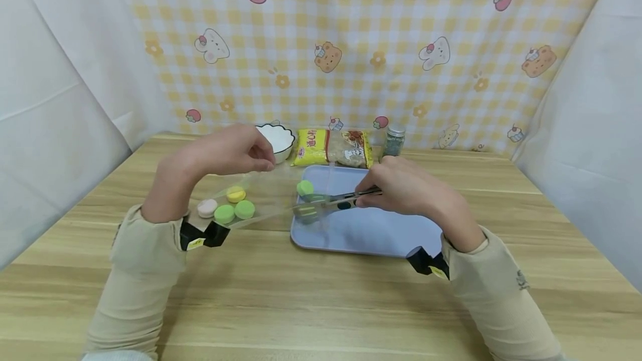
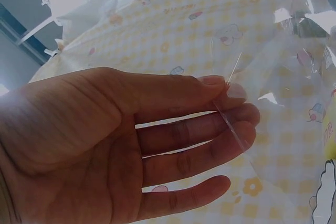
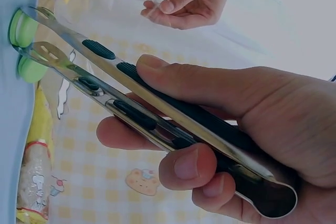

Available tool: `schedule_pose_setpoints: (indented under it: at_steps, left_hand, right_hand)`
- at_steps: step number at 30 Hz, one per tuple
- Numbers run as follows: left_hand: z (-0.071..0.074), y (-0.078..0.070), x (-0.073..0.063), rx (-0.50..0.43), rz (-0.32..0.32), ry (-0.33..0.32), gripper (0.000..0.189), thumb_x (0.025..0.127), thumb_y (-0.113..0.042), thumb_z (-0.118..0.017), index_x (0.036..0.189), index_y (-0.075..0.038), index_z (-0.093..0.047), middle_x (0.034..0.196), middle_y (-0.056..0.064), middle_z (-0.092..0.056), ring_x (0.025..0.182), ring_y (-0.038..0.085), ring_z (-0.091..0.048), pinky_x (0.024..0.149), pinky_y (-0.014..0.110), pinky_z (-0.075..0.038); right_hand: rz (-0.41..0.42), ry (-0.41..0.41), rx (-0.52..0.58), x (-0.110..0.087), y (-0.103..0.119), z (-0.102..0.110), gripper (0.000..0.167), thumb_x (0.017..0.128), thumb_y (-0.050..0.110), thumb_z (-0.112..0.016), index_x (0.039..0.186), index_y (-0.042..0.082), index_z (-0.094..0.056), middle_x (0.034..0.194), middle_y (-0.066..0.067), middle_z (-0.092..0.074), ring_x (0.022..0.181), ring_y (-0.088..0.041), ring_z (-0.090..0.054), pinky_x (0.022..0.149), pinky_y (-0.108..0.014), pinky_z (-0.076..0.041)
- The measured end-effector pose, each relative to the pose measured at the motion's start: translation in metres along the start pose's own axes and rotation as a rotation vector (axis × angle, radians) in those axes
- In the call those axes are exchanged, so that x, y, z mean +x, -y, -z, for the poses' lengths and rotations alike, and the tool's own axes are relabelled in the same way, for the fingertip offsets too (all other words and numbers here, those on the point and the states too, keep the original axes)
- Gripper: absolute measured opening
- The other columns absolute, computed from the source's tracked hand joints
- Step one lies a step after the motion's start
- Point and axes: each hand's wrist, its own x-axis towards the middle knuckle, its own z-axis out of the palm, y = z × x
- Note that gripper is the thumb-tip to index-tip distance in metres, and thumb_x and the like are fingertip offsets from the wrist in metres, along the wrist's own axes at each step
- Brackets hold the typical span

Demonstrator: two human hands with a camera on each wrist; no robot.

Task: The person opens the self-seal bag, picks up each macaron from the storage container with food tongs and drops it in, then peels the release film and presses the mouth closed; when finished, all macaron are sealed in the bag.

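My left hand (image 1: 228, 152) pinches the edge of a clear plastic bag (image 1: 273, 191) between thumb and fingers, seen closely in the left wrist view. The bag's mouth reaches over the left end of a light blue tray (image 1: 373, 233). In my right hand (image 1: 406, 185) is a pair of metal tongs (image 3: 121, 93) with dark grips. Their tips straddle a green macaron (image 3: 23, 29) at the tray; another green macaron (image 1: 305, 187) lies close by. A pale macaron (image 1: 207, 208), a yellow macaron (image 1: 236, 194) and two green ones show at the bag's left end.
Behind the tray lies a yellow pasta packet (image 1: 313, 146). A white scalloped bowl (image 1: 278, 141) stands to its left, partly behind my left hand, and a lidded glass jar (image 1: 394, 141) to its right. A checked cloth (image 1: 311, 88) hangs at the back of the wooden table (image 1: 281, 305).
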Motion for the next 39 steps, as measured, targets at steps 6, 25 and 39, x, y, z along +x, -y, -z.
schedule_pose_setpoints:
  at_steps: [6, 25, 39]
  left_hand:
    - [0.002, 0.000, -0.004, -0.002, 0.034, 0.005, 0.007, 0.088, -0.007, -0.063, 0.087, -0.006, -0.070, 0.079, 0.000, -0.066, 0.076, 0.014, -0.061, 0.074, 0.036, -0.048]
    - [0.015, 0.003, -0.017, 0.017, 0.104, -0.154, 0.003, 0.080, -0.014, -0.072, 0.077, -0.013, -0.071, 0.066, -0.004, -0.064, 0.068, 0.015, -0.056, 0.083, 0.054, -0.018]
    - [0.016, 0.003, -0.018, -0.002, 0.090, -0.130, 0.008, 0.079, -0.013, -0.073, 0.074, -0.014, -0.067, 0.069, -0.005, -0.065, 0.067, 0.013, -0.058, 0.083, 0.053, -0.015]
  right_hand:
    - [0.028, -0.020, 0.005, -0.002, 0.000, 0.002, 0.008, 0.084, 0.017, -0.070, 0.087, 0.012, -0.075, 0.068, 0.010, -0.064, 0.052, 0.001, -0.051, 0.049, -0.023, -0.042]
    - [-0.008, -0.191, -0.076, -0.026, -0.002, 0.031, 0.019, 0.086, 0.021, -0.068, 0.102, 0.011, -0.073, 0.053, 0.011, -0.054, 0.039, -0.002, -0.033, 0.047, -0.025, -0.036]
    - [0.055, -0.250, -0.045, -0.030, -0.001, 0.033, 0.021, 0.087, 0.022, -0.067, 0.104, 0.012, -0.072, 0.045, 0.015, -0.039, 0.038, -0.001, -0.022, 0.043, -0.023, -0.032]
